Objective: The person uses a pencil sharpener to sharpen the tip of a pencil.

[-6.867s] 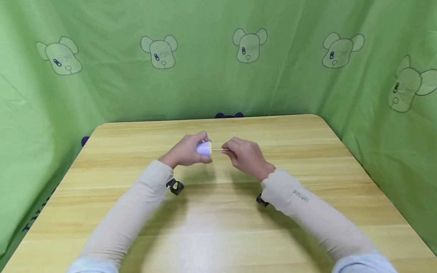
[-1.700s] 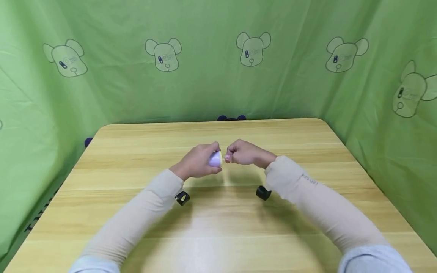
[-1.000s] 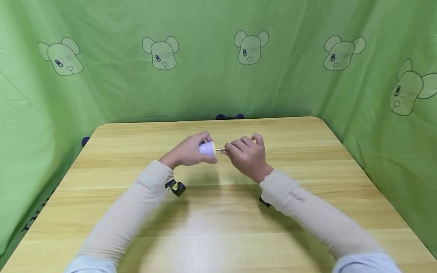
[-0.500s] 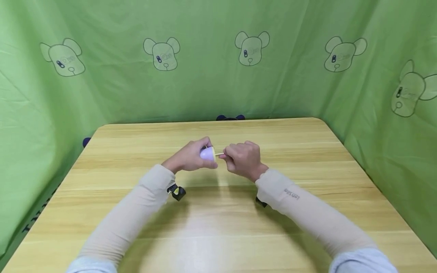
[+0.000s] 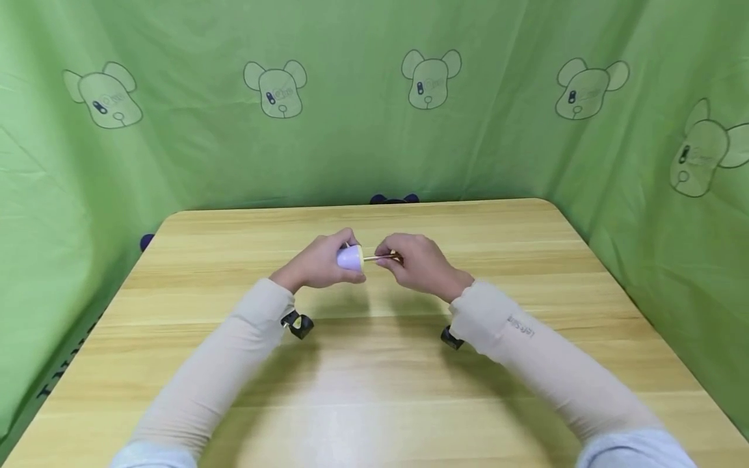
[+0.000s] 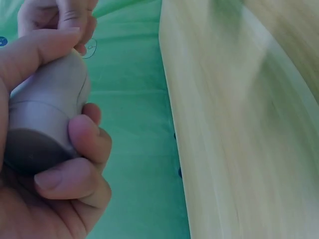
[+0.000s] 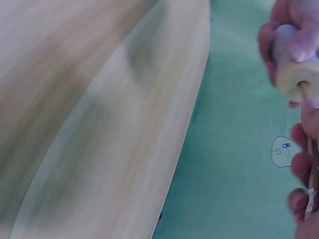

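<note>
A small lilac holder (image 5: 350,258) with a pale yellow end lies on its side in the grip of my left hand (image 5: 316,264), above the table. The left wrist view shows fingers and thumb wrapped around its rounded body (image 6: 47,102), whose far end is dark. From a hole in the yellow end (image 7: 289,82) comes a thin brown stick (image 7: 313,172). My right hand (image 5: 422,265) pinches this stick between thumb and fingertips, a short way to the right of the holder. How deep the stick sits inside is hidden.
A wooden table (image 5: 351,364) with rounded far corners lies under both forearms. Green cloth (image 5: 351,156) printed with bear heads hangs behind it and at both sides. Black wrist cameras (image 5: 300,324) sit below the sleeves.
My right hand has turned from a curled fist to a flatter pinch and shifted slightly right and up. The left hand moved a little left with the holder, which it keeps gripping.
</note>
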`<state>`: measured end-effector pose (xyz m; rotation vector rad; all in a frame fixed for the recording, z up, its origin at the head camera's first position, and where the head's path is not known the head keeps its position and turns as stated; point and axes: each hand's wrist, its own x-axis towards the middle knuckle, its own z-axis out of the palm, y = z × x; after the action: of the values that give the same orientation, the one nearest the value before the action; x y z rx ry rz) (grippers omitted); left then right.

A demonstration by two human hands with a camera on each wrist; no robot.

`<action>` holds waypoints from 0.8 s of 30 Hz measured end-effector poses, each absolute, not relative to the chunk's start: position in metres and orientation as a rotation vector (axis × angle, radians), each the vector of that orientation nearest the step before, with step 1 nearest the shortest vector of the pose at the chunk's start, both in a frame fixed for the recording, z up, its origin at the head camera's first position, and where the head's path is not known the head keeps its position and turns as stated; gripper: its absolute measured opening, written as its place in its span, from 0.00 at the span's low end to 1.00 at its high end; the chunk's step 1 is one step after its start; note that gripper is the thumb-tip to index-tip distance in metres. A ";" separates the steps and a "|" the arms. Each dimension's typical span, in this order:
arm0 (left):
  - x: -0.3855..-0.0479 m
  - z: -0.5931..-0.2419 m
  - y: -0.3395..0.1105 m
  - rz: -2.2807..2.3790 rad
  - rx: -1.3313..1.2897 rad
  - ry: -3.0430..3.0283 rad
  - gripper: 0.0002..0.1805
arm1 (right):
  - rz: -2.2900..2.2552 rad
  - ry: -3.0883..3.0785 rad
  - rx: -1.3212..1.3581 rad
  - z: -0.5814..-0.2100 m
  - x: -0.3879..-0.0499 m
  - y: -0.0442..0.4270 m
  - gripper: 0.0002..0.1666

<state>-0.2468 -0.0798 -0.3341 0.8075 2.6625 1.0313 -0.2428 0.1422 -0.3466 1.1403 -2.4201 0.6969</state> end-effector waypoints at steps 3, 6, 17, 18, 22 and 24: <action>-0.247 -0.331 -0.080 1.031 0.792 2.634 0.25 | 0.469 -2.130 1.182 -0.355 -0.245 0.146 0.05; -0.246 -0.330 -0.080 1.056 0.770 2.606 0.25 | 0.320 -1.903 1.137 -0.364 -0.247 0.147 0.05; -0.243 -0.332 -0.073 1.051 0.873 2.647 0.24 | 0.374 -1.762 1.067 -0.382 -0.256 0.139 0.22; -0.243 -0.332 -0.073 1.035 0.888 2.665 0.24 | 0.398 -1.825 1.067 -0.381 -0.254 0.138 0.22; -0.242 -0.336 -0.073 0.952 0.962 2.757 0.23 | 0.627 -2.261 1.085 -0.367 -0.247 0.137 0.20; -0.241 -0.339 -0.073 0.898 1.019 2.818 0.24 | 0.875 -2.549 1.082 -0.358 -0.247 0.136 0.18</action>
<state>-0.2413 -0.0731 -0.3393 1.0194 2.8185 0.8984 -0.2466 0.1363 -0.3577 1.0821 -2.5487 0.8747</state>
